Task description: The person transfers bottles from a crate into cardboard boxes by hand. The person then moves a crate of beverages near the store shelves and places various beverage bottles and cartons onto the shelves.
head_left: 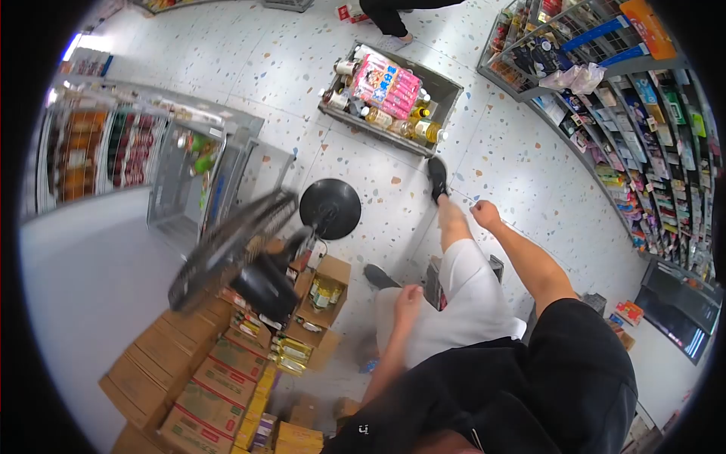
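My left hand (408,303) hangs beside my light shorts, its fingers curled; whether anything is in them cannot be made out. On the right, my right hand (485,215) is in front of my leg over the speckled floor, its fingers closed with nothing visible in them. Ahead of my foot, a grey crate (446,83) on the floor holds bottles of yellow liquid (428,130) and a pink package (387,85). Neither hand touches the crate.
A black fan (234,246) on a round base (330,209) stands at the left, near cardboard boxes (215,405) and an open carton of bottles (325,291). Stocked shelves (643,144) line the right. Another person's leg (386,17) is at the top.
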Tool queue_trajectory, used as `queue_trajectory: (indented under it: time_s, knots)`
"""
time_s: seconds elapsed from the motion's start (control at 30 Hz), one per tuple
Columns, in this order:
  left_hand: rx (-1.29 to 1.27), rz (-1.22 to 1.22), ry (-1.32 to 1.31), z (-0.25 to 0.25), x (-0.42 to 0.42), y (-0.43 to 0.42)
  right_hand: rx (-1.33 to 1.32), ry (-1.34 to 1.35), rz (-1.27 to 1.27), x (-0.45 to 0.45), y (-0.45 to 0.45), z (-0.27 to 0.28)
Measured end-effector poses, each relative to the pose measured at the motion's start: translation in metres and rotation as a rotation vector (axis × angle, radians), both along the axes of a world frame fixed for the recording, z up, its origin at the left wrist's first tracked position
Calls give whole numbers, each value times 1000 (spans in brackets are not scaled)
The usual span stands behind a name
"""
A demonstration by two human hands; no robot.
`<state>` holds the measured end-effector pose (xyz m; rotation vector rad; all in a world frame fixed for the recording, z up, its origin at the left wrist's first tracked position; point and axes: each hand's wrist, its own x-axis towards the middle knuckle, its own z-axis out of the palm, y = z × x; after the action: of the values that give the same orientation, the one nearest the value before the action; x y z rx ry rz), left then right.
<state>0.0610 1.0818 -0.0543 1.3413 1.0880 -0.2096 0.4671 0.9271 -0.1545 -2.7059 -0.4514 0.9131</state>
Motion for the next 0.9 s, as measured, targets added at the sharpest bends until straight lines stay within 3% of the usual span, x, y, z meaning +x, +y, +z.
queue_trajectory:
  time_s: [0.1,0.23,0.3,0.43,0.57,0.73,0.77,0.83,0.9]
  knots:
    - [-164,-24,6,34,105,1,-29,46,-37,89,44,-35]
    - [-341,-39,23,7,245,-36,99,69,35,222,123,-110]
    - [-131,-287,-149,-2,325,-62,59,88,55,284,162,-149]
    - [12,-474,136,19,454,-73,187,131,-98,386,236,-194]
    - [-82,-568,287,17,494,-52,298,27,-86,437,283,-260]
    - [-117,-555,275,0,500,-54,403,494,-416,445,296,-359]
    - [-99,-596,301,-2,502,-54,394,501,-418,446,301,-348]
    - [-94,-637,332,-6,504,-52,189,558,-770,452,317,-304]
    - [-146,-630,374,-3,499,-45,129,540,-709,436,311,-331]
